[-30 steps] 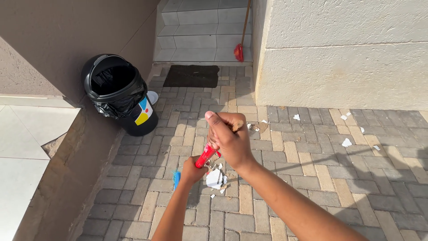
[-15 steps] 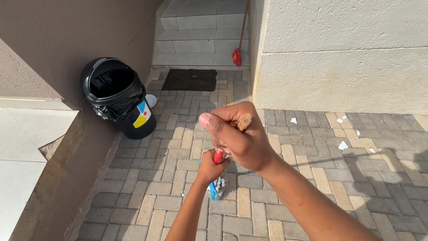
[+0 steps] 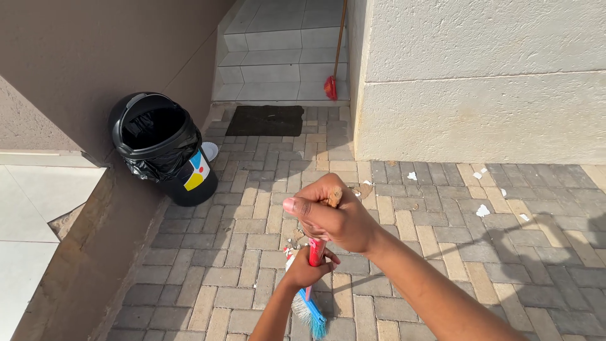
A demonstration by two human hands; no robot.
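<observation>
Nearest, blue broom head (image 3: 312, 312) on the paving, directly below left hand (image 3: 307, 268) clamped on red broom handle (image 3: 315, 251). Right hand (image 3: 331, 215) above it, fisted round the handle's top. Farther: black bin (image 3: 165, 148), paper scraps (image 3: 483, 210), doormat (image 3: 265, 120), second broom (image 3: 332, 85) against the wall.

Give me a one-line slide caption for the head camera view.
Both hands, right hand above left hand, grip a red-handled broom over paper scraps on brick paving.
</observation>
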